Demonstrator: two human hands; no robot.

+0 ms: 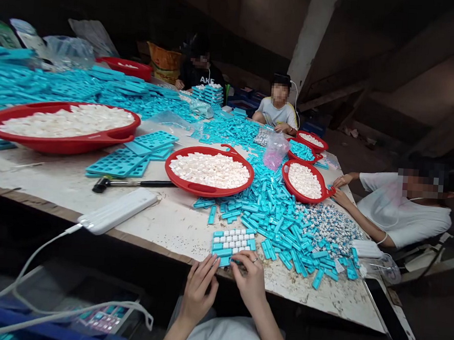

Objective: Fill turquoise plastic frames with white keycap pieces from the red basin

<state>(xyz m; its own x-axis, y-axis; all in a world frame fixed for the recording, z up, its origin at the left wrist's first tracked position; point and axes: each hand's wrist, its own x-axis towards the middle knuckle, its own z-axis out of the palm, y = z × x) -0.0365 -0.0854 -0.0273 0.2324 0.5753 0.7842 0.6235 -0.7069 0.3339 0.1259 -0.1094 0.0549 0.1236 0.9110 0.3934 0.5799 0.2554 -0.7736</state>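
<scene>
A small turquoise toy keyboard (233,242) with rows of white and turquoise keys lies at the table's near edge. My left hand (202,284) is at its near left corner, with fingertips gripping the edge. At the near right corner, my right hand (250,279) has thumb and bent fingers closed on the edge; a ring shows on one finger. Just right of the keyboard spreads a heap of loose turquoise bar-shaped pieces (274,214). Beyond it stands a red bowl (206,192) filled with small white keycaps (211,170).
A hammer (134,183) and white power bank (119,210) lie left. Farther left are turquoise key trays (117,162) and a larger red bowl (59,142). Small printed pieces (329,225) and a phone (385,308) lie right. A co-worker (401,206) sits right; two others sit beyond.
</scene>
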